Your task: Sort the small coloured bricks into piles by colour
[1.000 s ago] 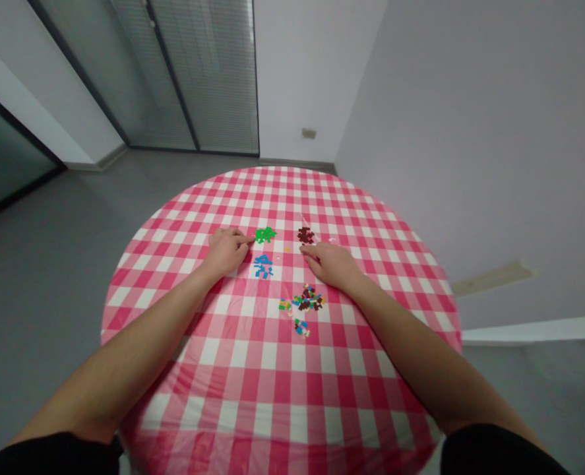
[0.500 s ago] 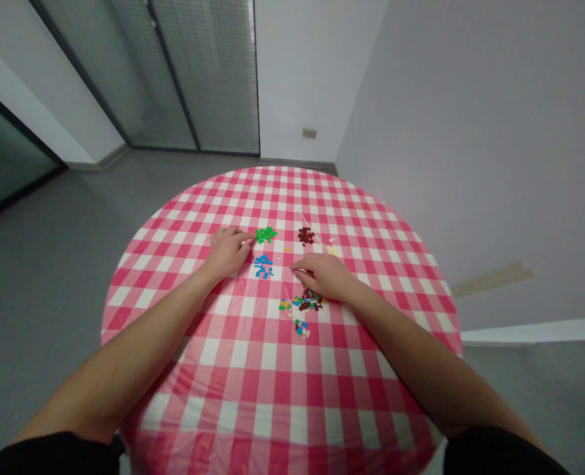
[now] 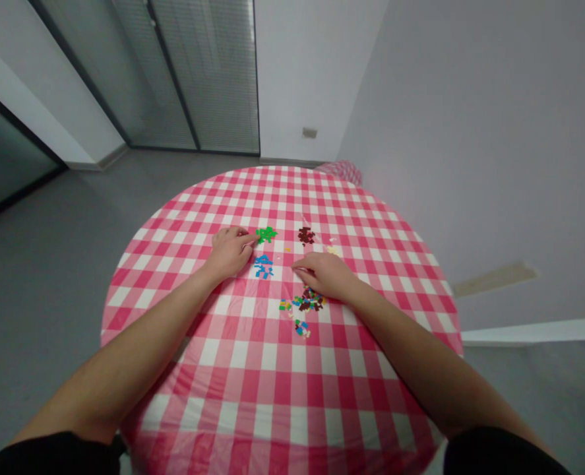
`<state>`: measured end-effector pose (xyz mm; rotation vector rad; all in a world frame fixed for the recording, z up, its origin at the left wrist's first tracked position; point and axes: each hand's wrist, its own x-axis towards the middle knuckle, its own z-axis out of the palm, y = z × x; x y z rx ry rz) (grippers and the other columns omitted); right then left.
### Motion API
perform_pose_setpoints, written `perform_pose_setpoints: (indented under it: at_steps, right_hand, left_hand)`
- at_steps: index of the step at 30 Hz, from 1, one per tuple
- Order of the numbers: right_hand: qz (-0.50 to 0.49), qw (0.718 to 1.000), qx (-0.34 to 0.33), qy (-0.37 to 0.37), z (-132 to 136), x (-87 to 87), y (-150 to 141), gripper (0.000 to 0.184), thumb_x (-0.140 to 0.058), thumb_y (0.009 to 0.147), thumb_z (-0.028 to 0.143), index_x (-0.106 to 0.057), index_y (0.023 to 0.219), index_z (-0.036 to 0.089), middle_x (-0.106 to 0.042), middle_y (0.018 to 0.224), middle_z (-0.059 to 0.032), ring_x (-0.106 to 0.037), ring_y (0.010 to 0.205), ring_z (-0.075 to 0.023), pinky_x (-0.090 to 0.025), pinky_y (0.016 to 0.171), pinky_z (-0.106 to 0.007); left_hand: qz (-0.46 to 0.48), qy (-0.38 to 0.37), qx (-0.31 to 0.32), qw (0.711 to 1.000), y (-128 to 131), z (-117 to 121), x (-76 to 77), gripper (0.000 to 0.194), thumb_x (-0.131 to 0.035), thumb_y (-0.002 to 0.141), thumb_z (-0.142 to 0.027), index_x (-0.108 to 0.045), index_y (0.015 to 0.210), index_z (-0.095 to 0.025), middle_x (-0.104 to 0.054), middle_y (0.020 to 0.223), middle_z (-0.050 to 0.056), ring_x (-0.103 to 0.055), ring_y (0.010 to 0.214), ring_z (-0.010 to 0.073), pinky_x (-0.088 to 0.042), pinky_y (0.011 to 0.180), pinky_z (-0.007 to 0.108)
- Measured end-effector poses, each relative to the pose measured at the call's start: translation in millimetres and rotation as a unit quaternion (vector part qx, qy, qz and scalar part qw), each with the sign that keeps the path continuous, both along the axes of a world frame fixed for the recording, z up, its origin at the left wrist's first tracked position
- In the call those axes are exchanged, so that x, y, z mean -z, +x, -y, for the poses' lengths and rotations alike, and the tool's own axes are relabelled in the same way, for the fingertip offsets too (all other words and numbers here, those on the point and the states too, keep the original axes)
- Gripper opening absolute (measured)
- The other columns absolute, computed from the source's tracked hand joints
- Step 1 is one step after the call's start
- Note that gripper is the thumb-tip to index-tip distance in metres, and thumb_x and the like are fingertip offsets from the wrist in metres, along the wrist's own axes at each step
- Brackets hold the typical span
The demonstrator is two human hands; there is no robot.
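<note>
My left hand (image 3: 231, 252) rests on the table at the left edge of a pile of small green bricks (image 3: 266, 235). Its index finger is stretched out and touches the pile; the thumb is apart from it. Just below lie small blue bricks (image 3: 263, 266), close to that thumb. My right hand (image 3: 328, 274) hovers low over the cloth, fingers pointing left and closed toward the thumb. Anything between those fingertips is too small to see. Under its near side is a mixed heap of coloured bricks (image 3: 310, 301), partly hidden by the hand.
Dark brown bricks (image 3: 306, 235) form a pile beyond my right hand, with pale yellow pieces (image 3: 333, 251) beside it. Nearer me is a small mixed cluster (image 3: 301, 328). A checked cloth (image 3: 272, 389) covers the round table. Red-and-white checked fabric (image 3: 344, 171) shows past the far edge.
My left hand has shifted slightly right, its index finger further onto the green bricks. My right hand has hardly moved. Checked fabric has appeared beyond the table's far right edge.
</note>
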<state>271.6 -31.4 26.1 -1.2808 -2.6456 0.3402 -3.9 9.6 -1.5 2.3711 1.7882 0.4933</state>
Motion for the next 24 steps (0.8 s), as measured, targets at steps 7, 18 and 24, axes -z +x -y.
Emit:
perform_pose_setpoints:
  at_steps: [7,18,24]
  right_hand:
    - [-0.004,1.000,0.000,0.001,0.9,-1.2,-1.0,0.025,-0.057,0.098,0.022,-0.077,0.114,0.021,-0.077,0.113,-0.0063,-0.070,0.102,-0.0229,-0.050,0.082,-0.033]
    - [-0.005,1.000,0.004,0.010,1.0,0.7,1.2,0.026,-0.056,0.099,0.024,-0.076,0.115,0.022,-0.076,0.115,-0.0055,-0.070,0.103,-0.0228,-0.051,0.084,-0.034]
    - [-0.003,1.000,0.001,0.010,0.2,1.0,1.4,0.027,-0.056,0.099,0.024,-0.076,0.117,0.022,-0.076,0.116,-0.0059,-0.070,0.104,-0.0228,-0.051,0.084,-0.034]
  left_hand:
    - [-0.024,0.021,0.010,0.999,1.8,2.4,-1.3,0.044,-0.041,0.097,-0.030,-0.070,0.130,-0.029,-0.063,0.125,0.010,-0.052,0.118,0.0334,-0.040,0.102,0.054]
    - [0.000,0.023,-0.023,0.999,0.8,3.4,-0.7,0.039,-0.045,0.096,-0.030,-0.076,0.118,-0.030,-0.066,0.120,0.008,-0.054,0.117,0.0329,-0.040,0.101,0.053]
    - [0.005,0.038,-0.027,0.999,2.6,5.3,-1.9,0.038,-0.045,0.096,-0.031,-0.076,0.117,-0.030,-0.064,0.124,0.009,-0.052,0.119,0.0326,-0.039,0.103,0.054]
